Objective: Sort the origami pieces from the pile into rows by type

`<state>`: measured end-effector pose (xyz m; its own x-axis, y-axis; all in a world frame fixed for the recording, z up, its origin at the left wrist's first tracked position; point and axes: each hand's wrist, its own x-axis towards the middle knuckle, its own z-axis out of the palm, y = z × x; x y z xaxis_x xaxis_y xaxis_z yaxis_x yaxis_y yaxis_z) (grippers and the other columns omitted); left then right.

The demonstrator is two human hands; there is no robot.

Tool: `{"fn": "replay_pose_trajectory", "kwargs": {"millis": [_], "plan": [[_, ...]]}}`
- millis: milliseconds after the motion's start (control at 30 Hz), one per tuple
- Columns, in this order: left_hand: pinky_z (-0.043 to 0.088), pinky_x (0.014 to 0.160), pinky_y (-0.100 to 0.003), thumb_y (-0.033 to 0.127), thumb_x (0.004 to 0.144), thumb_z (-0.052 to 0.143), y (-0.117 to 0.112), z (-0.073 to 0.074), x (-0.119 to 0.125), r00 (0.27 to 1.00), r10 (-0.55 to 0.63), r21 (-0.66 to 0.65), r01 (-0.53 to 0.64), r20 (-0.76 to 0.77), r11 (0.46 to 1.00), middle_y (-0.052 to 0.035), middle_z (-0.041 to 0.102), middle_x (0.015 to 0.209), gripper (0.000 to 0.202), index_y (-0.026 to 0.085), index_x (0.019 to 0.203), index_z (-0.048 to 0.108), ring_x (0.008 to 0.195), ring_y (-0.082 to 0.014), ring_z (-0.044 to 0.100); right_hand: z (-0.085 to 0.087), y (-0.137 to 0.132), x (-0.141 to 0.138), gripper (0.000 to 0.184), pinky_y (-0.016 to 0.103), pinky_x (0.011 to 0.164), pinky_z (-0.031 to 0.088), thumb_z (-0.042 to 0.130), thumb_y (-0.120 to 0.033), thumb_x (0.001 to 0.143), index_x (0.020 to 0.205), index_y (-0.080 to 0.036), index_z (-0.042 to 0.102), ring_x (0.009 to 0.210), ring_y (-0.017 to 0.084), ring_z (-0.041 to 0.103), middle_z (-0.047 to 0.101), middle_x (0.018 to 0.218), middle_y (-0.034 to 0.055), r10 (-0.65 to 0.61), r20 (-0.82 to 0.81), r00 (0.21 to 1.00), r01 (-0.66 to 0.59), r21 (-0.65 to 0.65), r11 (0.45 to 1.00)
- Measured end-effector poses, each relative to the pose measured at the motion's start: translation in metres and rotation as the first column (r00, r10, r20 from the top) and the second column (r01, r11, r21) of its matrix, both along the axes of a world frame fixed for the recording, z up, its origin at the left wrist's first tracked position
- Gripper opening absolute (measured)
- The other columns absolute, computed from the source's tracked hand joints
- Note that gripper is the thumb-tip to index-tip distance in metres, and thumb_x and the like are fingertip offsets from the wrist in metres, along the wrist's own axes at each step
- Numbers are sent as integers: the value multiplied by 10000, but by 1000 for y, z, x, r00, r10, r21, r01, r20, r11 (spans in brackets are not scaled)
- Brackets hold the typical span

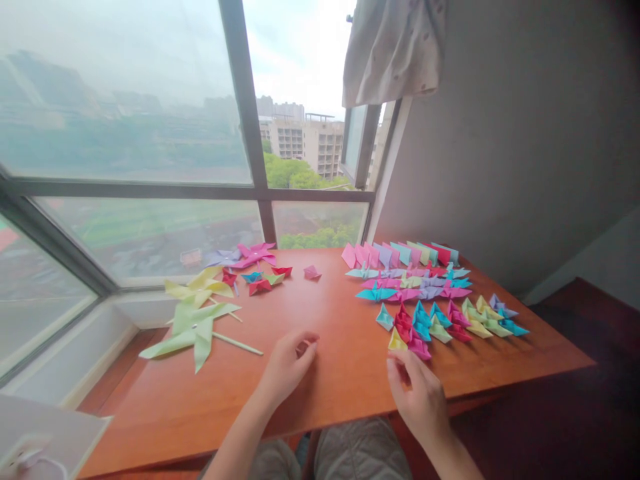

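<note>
My right hand (419, 397) is at the near left corner of a group of folded paper boats. Its thumb and index finger are pinched together at the near edge of a yellow paper boat (398, 340). Beside that boat stand a magenta paper boat (419, 347) and a red paper boat (403, 323). A light blue paper boat (385, 317) sits a little farther back. My left hand (290, 365) rests over the middle of the wooden table (340, 373), its fingers curled in and nothing visible in them.
Rows of paper cranes (377, 293) and upright folded papers (385, 256) stand behind the boats. On the left lie paper pinwheels (195, 327) with sticks, several small folded pieces (260, 287) and a pink folded piece (312, 272). Windows border the table's far side; a wall (500, 167) rises right.
</note>
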<state>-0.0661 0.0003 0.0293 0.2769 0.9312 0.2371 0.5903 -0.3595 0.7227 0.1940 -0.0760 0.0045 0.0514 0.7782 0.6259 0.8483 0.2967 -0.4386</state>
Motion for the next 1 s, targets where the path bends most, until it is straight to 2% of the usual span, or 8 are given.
{"fn": "replay_pose_trajectory", "kwargs": {"millis": [67,167,300,433,600,733,867,1000], "plan": [[541,657,-240,232,876,484,13,3,-9,997,57,21,-56,-53,998,-50,755,900,238,189,948,707,741,-162,695,3,5,-25,176,249,645,460,444,-242,969,943,-197,612,665,146,617,658,777,39,141,-13,990,-141,-34,989],[547,711,-290,239,871,480,40,9,-34,968,205,73,-196,-147,978,-67,744,941,251,179,990,693,775,-191,695,2,13,-51,172,241,620,425,443,-203,959,904,-196,605,636,133,591,614,716,9,241,-17,970,-241,-70,968],[506,861,-388,184,829,486,78,20,-73,862,418,192,-375,-287,907,-116,689,1091,300,175,1072,661,972,-278,660,-6,18,-61,183,248,632,430,439,-187,953,885,-194,608,646,142,600,617,719,12,252,-39,967,-255,-94,962],[448,954,-427,177,817,504,105,27,-95,781,486,264,-410,-393,873,-154,644,1139,323,153,1118,619,1113,-326,587,-13,19,-58,204,256,703,477,425,-170,948,980,-192,625,739,161,656,676,824,39,251,-92,964,-259,-96,961],[469,887,-379,166,799,529,122,26,-93,742,473,253,-400,-475,881,-130,677,1024,204,168,972,637,1000,-295,624,-14,20,-57,241,255,735,508,429,-161,932,1046,-190,640,775,169,678,704,889,58,240,-99,966,-251,-125,960],[480,766,-373,130,799,488,119,28,-89,749,453,222,-396,-483,891,-136,694,921,167,169,841,645,864,-295,650,-12,20,-58,248,252,734,514,434,-161,924,1038,-191,652,776,172,678,703,868,62,240,-81,967,-249,-128,960],[483,714,-338,159,813,496,103,37,-84,830,353,151,-319,-433,936,-96,715,879,178,195,820,670,813,-270,668,-9,18,-58,242,252,723,508,436,-158,924,1033,-192,649,748,166,666,692,846,55,242,-90,966,-253,-145,957],[508,746,-278,195,856,493,77,37,-68,939,155,50,-146,-307,988,-47,748,941,228,210,1003,667,840,-202,694,-9,18,-58,231,252,681,492,444,-168,930,1051,-193,639,690,156,638,669,804,38,241,-95,966,-255,-180,950]]}}
